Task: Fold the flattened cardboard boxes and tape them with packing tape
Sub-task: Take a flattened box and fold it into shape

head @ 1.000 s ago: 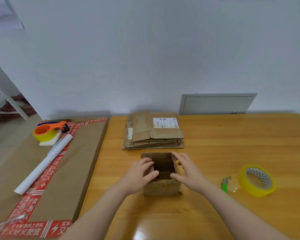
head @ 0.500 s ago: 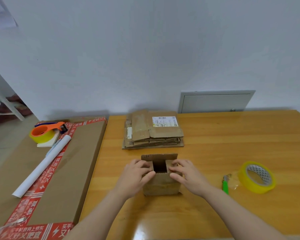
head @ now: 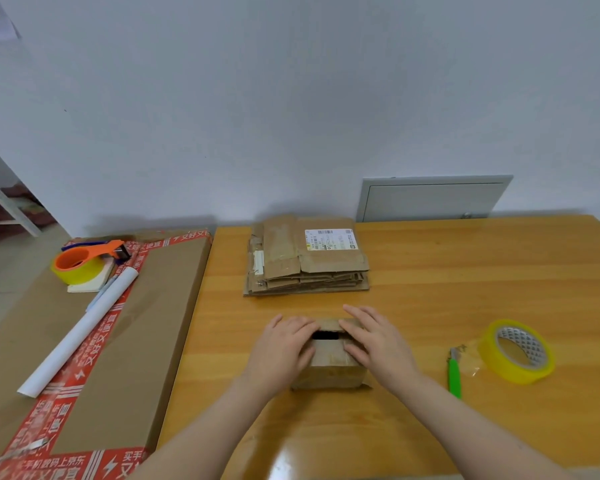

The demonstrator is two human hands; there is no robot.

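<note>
Head view shows us the small cardboard box (head: 329,370) standing on the wooden table (head: 465,289), a little below the centre of the frame. Both hands lie on its top. The left hand (head: 281,351) covers the left part of the top with fingers stretched out and flat, pressing on the flap; it does not grip anything. The right hand (head: 378,344) does the same on the right part, fingers straight and a little spread. Between the two hands we see a narrow dark gap where the flaps do not yet meet. The front wall of the box is visible below the hands.

Just above the box in the frame, near the wall, lies the stack of flattened boxes (head: 305,268), with a white label (head: 328,240) on the top one. At the right of the frame the roll of yellow packing tape (head: 515,372) rests on the table, and beside it, to its left, a green cutter (head: 454,377); both are well apart from the hands.

At the left of the frame a large flat carton (head: 160,306) with red printed tape touches the table edge. On it, in the upper left, we see an orange tape dispenser (head: 84,259) and a white tube (head: 80,329) lying diagonally. Behind the table, on the wall, there is a grey panel (head: 433,199).
</note>
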